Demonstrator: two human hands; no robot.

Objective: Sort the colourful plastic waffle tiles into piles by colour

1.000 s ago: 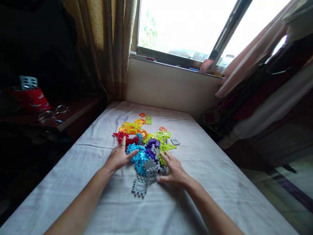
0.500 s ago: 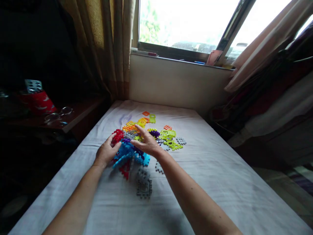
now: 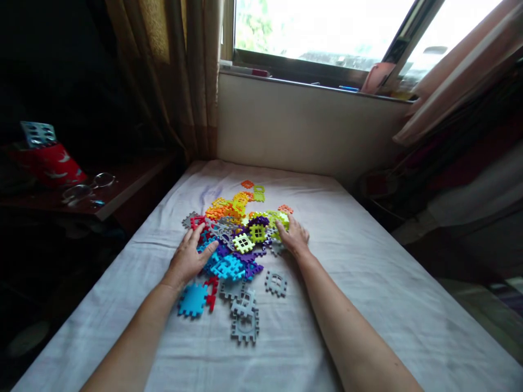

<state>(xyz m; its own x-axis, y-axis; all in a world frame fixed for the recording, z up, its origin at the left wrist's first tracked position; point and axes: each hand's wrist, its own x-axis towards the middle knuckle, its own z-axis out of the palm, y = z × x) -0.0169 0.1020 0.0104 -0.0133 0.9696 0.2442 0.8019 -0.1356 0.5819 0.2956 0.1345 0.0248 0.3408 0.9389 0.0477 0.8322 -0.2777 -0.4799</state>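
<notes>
A heap of interlocking plastic building pieces lies on the bed. My left hand (image 3: 188,260) is at its left edge with fingers apart, touching or just above red pieces (image 3: 197,221) and blue pieces (image 3: 229,267). At the right edge, my right hand (image 3: 297,236) rests beside lime-green pieces (image 3: 278,219), thumb and index finger apart and the other fingers curled. Between the hands lie two lime window pieces (image 3: 244,243) and purple pieces (image 3: 254,270). Yellow and orange pieces (image 3: 223,210) sit at the far side. Nothing is held up off the bed.
Grey pieces (image 3: 245,326) and a flat blue square (image 3: 193,300) lie nearer me on the white bed sheet (image 3: 368,305). To the left, a dark side table (image 3: 122,190) carries glasses (image 3: 90,188) and a red container (image 3: 53,166). A wall and window stand beyond the bed.
My right hand has moved right, from above the heap to its right edge. My left hand stays at the left side, slightly lower. The blue and grey pieces have shifted and spread out.
</notes>
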